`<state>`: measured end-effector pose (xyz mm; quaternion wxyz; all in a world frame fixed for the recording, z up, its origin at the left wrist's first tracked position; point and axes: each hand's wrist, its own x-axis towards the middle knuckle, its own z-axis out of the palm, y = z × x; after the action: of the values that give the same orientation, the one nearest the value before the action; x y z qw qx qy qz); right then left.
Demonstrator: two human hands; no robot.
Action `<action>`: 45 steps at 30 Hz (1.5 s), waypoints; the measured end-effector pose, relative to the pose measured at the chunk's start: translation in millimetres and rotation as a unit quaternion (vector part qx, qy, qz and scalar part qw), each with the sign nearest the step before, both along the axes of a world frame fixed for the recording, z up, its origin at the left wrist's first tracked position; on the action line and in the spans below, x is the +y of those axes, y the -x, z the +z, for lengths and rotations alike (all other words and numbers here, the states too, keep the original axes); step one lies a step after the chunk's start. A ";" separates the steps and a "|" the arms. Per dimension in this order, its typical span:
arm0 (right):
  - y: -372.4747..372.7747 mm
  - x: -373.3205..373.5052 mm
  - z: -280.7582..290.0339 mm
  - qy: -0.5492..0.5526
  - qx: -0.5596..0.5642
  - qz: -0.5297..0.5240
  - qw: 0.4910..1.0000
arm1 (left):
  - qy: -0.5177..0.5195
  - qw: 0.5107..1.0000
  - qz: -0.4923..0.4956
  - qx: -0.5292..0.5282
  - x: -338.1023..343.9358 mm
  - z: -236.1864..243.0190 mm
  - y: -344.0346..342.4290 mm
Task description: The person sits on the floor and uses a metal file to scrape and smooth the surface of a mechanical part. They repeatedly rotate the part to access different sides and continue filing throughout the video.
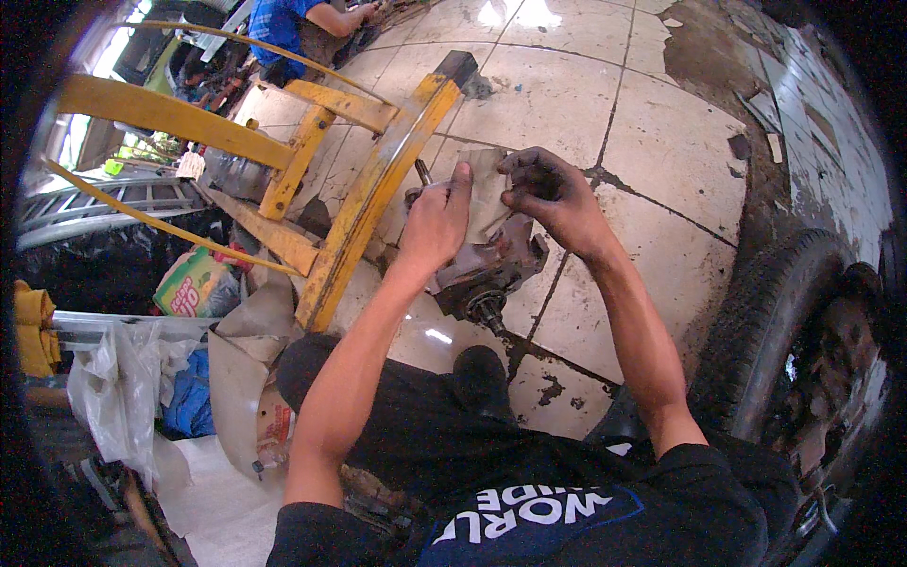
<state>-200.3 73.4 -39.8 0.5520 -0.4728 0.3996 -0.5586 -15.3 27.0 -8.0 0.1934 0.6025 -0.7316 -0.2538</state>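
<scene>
A grey-brown sheet (486,180), like gasket paper or card, lies over a greasy metal gear housing (491,263) on the floor in front of me. The housing has a splined shaft (487,308) sticking out toward me. My left hand (437,223) grips the sheet's left edge, its thumb lying along the top. At the sheet's right edge is my right hand (556,201), blackened with grease, its thumb and fingers curled together in a pinch. What sits between those fingertips is too small to tell. A thin metal rod (422,172) pokes up beside my left hand.
A yellow steel frame (364,203) stands close on the left. Tyres (770,326) are at the right. Plastic bags (128,387) and a cardboard piece (248,364) lie lower left. A person in blue (283,33) works at the far left on the tiled floor (661,180).
</scene>
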 end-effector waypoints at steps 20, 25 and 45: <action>-3.0 -8.9 -13.8 0.009 0.064 -0.058 0.996 | 0.193 0.981 -0.002 -0.017 -14.2 -4.8 -4.8; -6.4 -16.7 -40.9 0.027 0.062 -0.096 0.993 | 0.135 0.991 -0.016 -0.003 -1.8 8.7 5.9; -63.8 11.7 -71.1 0.007 0.127 -0.127 0.984 | -0.073 0.993 -0.021 0.088 9.0 9.9 9.0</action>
<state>-136.5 85.1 -110.9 0.4182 -0.4887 0.5195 -0.5625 -24.3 36.0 1.9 0.2072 0.5749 -0.7039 -0.3621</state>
